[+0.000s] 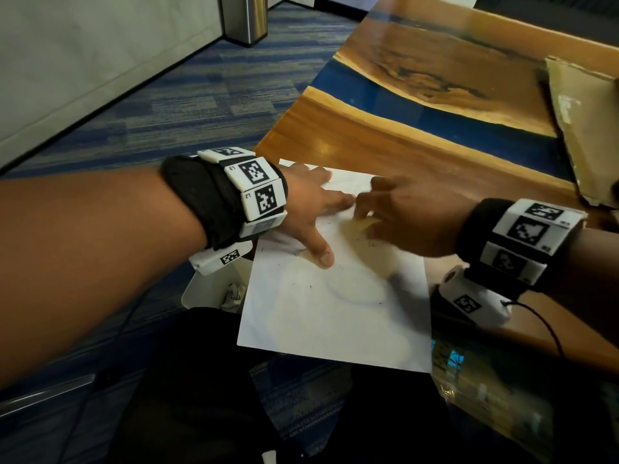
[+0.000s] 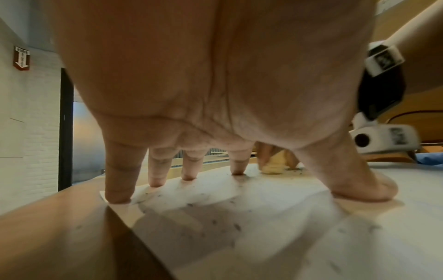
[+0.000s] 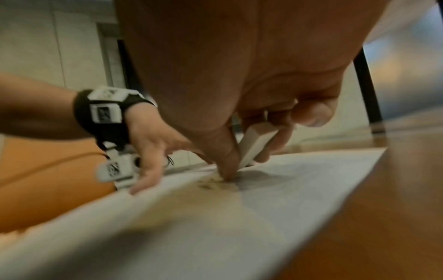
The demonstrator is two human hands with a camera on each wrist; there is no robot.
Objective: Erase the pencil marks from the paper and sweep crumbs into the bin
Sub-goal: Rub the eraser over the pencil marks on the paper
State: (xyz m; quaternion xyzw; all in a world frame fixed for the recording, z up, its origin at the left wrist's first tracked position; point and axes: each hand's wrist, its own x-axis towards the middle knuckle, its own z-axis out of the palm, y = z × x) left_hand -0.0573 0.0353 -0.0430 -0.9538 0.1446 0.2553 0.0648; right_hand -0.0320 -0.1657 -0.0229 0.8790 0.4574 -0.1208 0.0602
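Under my right hand (image 3: 239, 94), thumb and fingers pinch the white eraser (image 3: 257, 141), its long axis tilted, tip on the paper (image 1: 335, 316). Just left, my left hand (image 1: 308, 202) presses the sheet with straight, spread fingers.

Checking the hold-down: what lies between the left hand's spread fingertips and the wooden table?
Only the paper. The left wrist view shows the left hand pressing its fingertips on the sheet, dotted with eraser crumbs, over the table.

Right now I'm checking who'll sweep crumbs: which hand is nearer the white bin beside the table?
Left. The left hand presses the paper near the table edge, just above the bin. The right hand grips the eraser farther across the paper.
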